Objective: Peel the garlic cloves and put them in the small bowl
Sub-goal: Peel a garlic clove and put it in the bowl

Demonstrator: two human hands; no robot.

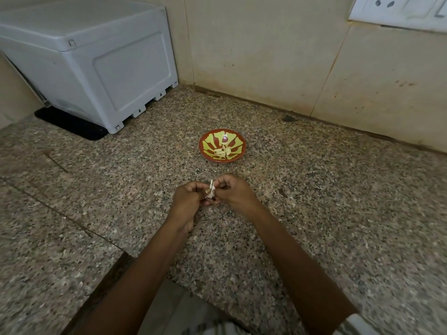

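Observation:
A small red bowl with a yellow-green pattern stands on the speckled granite counter, holding several peeled garlic cloves. Just in front of it, both hands meet over the counter. My left hand and my right hand pinch one garlic clove between their fingertips. White papery skin sticks up from the clove. Most of the clove is hidden by the fingers.
A grey plastic appliance on a black mat stands at the back left. Tiled walls form a corner behind the bowl, with a white socket plate at the top right. The counter edge runs near my forearms.

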